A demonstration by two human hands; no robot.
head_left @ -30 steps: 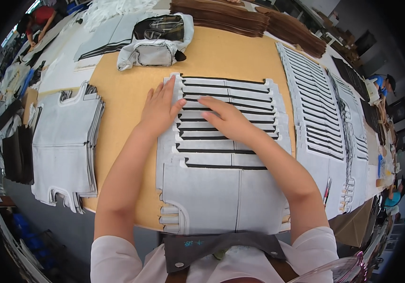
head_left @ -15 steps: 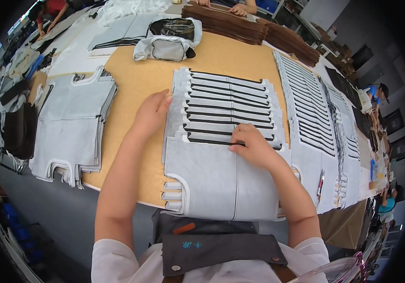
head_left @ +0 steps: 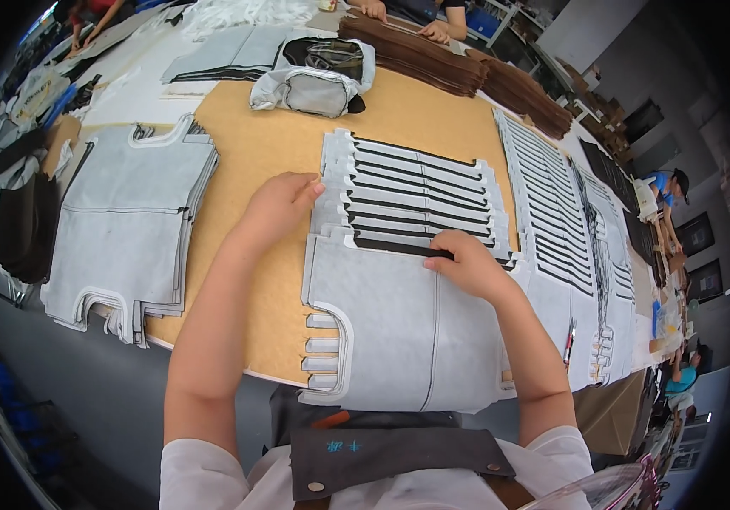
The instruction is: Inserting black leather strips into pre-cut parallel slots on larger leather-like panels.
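Note:
A fanned stack of grey, leather-like panels with black edge strips lies in front of me, overlapping in rows. My right hand pinches the black strip along the top edge of the nearest panel, right of its centre seam. At the stack's left side my left hand has thumb and fingers together, their tips at the panels' white edge. Whether a panel edge lies between those fingertips cannot be made out. White-rimmed curved cutouts show at the nearest panel's lower left, with edges of panels beneath.
More grey panels are piled at left, and another fanned row lies at right with a red-and-white pen. Grey-white bundled pieces and brown stacks sit at the back. A co-worker's hands are behind the brown stacks.
The view has shifted slightly. My right hand still pinches the nearest panel's strip, of which more black now shows. My left hand stays beside the stack's left edge.

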